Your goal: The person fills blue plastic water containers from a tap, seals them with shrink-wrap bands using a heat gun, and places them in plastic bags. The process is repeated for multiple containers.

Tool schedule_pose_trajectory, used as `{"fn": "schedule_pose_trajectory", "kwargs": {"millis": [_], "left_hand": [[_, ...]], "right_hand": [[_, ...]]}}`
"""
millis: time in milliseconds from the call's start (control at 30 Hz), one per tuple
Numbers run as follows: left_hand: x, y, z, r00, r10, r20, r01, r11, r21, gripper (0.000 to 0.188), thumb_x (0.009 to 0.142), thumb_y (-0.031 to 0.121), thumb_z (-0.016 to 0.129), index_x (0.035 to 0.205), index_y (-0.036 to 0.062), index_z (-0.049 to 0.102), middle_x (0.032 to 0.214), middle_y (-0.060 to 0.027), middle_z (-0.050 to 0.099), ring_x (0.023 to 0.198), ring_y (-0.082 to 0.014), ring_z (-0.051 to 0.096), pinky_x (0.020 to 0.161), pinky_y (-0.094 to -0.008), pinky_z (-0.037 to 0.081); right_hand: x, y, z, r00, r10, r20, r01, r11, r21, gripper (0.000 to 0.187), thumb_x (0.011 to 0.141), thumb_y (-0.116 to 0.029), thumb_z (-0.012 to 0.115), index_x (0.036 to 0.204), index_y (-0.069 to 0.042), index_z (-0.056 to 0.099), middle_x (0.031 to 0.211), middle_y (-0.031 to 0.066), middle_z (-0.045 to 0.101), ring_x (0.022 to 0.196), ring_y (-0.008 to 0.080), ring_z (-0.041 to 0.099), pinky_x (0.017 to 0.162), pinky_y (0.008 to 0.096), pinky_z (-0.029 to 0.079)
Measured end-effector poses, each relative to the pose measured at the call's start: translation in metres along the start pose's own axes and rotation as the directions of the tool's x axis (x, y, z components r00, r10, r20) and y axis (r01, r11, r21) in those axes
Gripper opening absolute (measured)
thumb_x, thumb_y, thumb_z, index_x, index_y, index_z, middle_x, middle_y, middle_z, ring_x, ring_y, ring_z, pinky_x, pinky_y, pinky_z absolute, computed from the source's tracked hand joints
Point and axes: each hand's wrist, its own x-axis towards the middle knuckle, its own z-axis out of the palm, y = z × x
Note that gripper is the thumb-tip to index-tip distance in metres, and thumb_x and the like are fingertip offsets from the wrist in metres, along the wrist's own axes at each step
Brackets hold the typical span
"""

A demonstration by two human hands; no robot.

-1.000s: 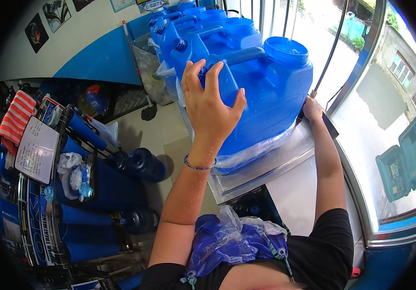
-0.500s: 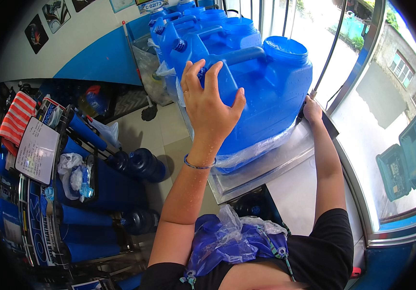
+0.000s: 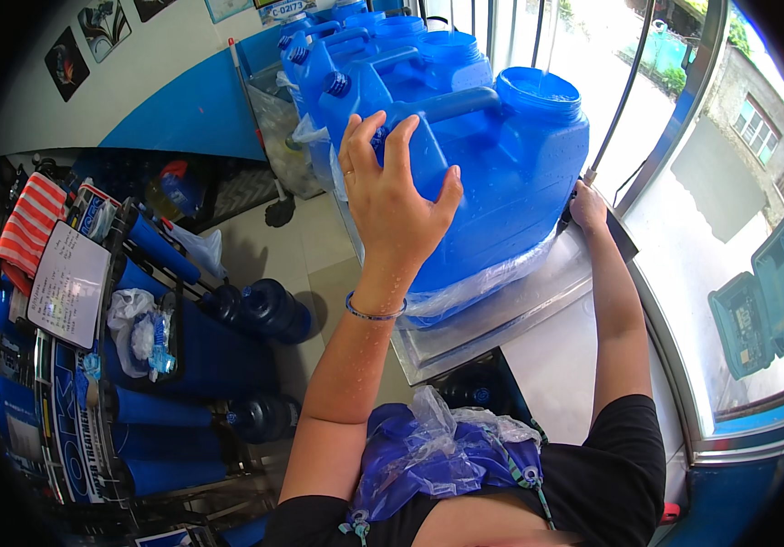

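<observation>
Nearest me stands a large blue water jug (image 3: 510, 196) with a wide open round mouth, and a thin stream of water runs down into it. My left hand (image 3: 397, 196) is raised at the jug's near left corner, fingers apart and bent, beside its small blue cap (image 3: 380, 139). Whether the fingertips touch the jug I cannot tell. Low on the jug's right side, my right hand (image 3: 589, 206) is closed near the bottom of a black rod; what it grips is hidden. Clear plastic (image 3: 492, 278) wraps the jug's base.
More blue jugs (image 3: 451, 59) stand in a row behind, on a metal counter (image 3: 447, 351). Glass panels and a metal frame (image 3: 675, 146) border the right. To the left are a rack with a whiteboard (image 3: 68, 283), a striped cloth (image 3: 32, 214) and dark round bottles (image 3: 273, 310) on the floor.
</observation>
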Motion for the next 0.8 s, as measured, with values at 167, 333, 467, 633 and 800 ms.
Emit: {"fn": "schedule_pose_trajectory", "kwargs": {"millis": [167, 333, 467, 633, 800], "left_hand": [[0.000, 0.000, 0.000, 1.000, 0.000, -0.002, 0.000, 1.000, -0.008, 0.058, 0.070, 0.025, 0.077, 0.121, 0.0111, 0.056, 0.128, -0.0154, 0.044, 0.125, -0.0399, 0.039, 0.100, -0.0516, 0.039], [0.000, -0.002, 0.001, 1.000, -0.001, -0.030, 0.000, 0.999, -0.047, 0.057, 0.067, 0.024, 0.078, 0.118, 0.0101, 0.057, 0.127, -0.0155, 0.045, 0.125, -0.0407, 0.040, 0.101, -0.0510, 0.038], [-0.001, -0.002, 0.002, 0.998, -0.024, -0.052, 0.021, 0.998, -0.065, 0.058, 0.065, 0.024, 0.078, 0.117, 0.0094, 0.057, 0.125, -0.0155, 0.045, 0.124, -0.0423, 0.040, 0.101, -0.0511, 0.036], [0.000, -0.001, -0.001, 0.999, -0.030, -0.037, 0.028, 0.998, -0.060, 0.059, 0.065, 0.022, 0.078, 0.118, 0.0098, 0.055, 0.123, -0.0170, 0.044, 0.123, -0.0447, 0.039, 0.100, -0.0521, 0.036], [0.006, 0.010, -0.005, 0.997, -0.062, 0.052, 0.062, 0.998, 0.009, 0.064, 0.065, 0.021, 0.079, 0.119, 0.0051, 0.050, 0.123, -0.0214, 0.040, 0.122, -0.0469, 0.035, 0.099, -0.0545, 0.035]], "right_hand": [[-0.003, -0.005, -0.004, 0.999, 0.019, 0.035, -0.018, 1.000, -0.019, 0.032, 0.083, -0.009, 0.054, 0.114, -0.008, 0.054, 0.098, 0.0216, 0.068, 0.094, 0.0370, 0.066, 0.081, 0.0467, 0.052], [-0.012, -0.001, 0.015, 1.000, 0.030, 0.009, -0.029, 0.999, -0.029, 0.060, 0.080, -0.014, 0.064, 0.132, -0.005, 0.038, 0.095, 0.0228, 0.068, 0.092, 0.0380, 0.067, 0.080, 0.0472, 0.053], [-0.013, 0.009, 0.035, 1.000, -0.015, -0.001, 0.015, 0.999, -0.036, 0.062, 0.078, -0.017, 0.066, 0.130, -0.006, 0.036, 0.103, 0.0284, 0.061, 0.094, 0.0432, 0.064, 0.081, 0.0478, 0.053], [0.044, 0.005, 0.018, 0.992, 0.021, 0.125, -0.022, 1.000, 0.007, 0.058, 0.081, -0.025, 0.063, 0.130, -0.005, 0.039, 0.107, 0.0253, 0.061, 0.096, 0.0393, 0.063, 0.081, 0.0417, 0.053], [0.095, -0.032, -0.008, 0.982, 0.053, 0.184, -0.089, 0.978, 0.190, 0.051, 0.085, -0.026, 0.058, 0.128, -0.004, 0.042, 0.106, 0.0227, 0.062, 0.096, 0.0354, 0.063, 0.082, 0.0396, 0.053]]}}
